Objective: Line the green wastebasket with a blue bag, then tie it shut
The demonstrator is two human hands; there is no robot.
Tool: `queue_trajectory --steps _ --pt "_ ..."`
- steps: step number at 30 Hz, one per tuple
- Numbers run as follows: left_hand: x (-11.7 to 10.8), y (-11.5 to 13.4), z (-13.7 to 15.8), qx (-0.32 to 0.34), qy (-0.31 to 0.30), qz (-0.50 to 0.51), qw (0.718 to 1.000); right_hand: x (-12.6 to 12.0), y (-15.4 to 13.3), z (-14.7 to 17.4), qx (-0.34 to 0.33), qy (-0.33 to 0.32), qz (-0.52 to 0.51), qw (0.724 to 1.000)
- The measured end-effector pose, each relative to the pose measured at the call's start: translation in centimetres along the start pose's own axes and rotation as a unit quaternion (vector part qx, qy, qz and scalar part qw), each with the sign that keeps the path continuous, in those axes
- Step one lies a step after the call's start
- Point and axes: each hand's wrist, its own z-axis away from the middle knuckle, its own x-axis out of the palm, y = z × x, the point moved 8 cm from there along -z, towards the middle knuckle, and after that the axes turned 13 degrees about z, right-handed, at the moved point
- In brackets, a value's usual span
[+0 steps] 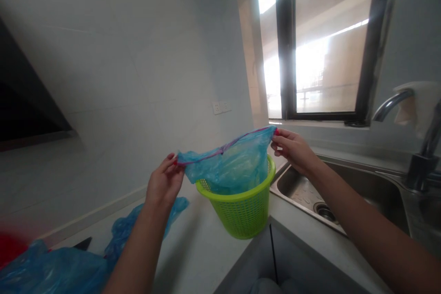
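Note:
A translucent blue plastic bag [234, 167] with a red-pink drawstring is stretched taut between my two hands. Its lower part hangs inside a lime-green perforated plastic basket [241, 216], which stands upright on the counter. My left hand [166, 179] pinches one top corner of the bag, out to the left of the basket. My right hand [289, 147] pinches the other top corner, above the basket's right rim. The bag's mouth looks drawn out flat, higher on the right than on the left.
To the right is a steel sink [365, 183] with a drain and a curved faucet [394, 103]; a pale cloth [416, 101] hangs over it. More crumpled blue plastic [58, 266] lies on the counter at lower left, beside a blurred red thing [14, 248]. Behind are a wall socket [221, 107] and a window.

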Motion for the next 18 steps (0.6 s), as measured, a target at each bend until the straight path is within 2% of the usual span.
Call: queue_trajectory --steps 3,5,9,11,14,18 --pt "0.4 -0.2 -0.2 0.037 -0.038 -0.028 0.998 -0.7 -0.5 0.0 -0.025 0.051 -0.012 0.998" --pt "0.0 0.4 -0.9 0.093 -0.058 -0.052 0.993 -1.6 -0.8 0.0 -0.039 0.098 -0.032 0.994" --pt "-1.0 2.5 -1.9 0.246 -0.072 -0.184 0.949 -3.3 -1.5 0.0 -0.068 0.168 -0.033 0.983" --pt "-1.4 3.0 -2.0 0.282 -0.058 -0.228 0.93 -3.7 -1.7 0.0 -0.08 0.185 -0.016 0.979" --pt "-1.4 2.7 -1.7 0.265 -0.048 -0.23 0.935 -3.1 -1.8 0.0 -0.098 0.159 0.02 0.982" --pt "-0.8 2.3 -0.7 0.246 -0.035 -0.222 0.943 -1.1 -1.6 -0.1 -0.115 0.05 0.055 0.991"
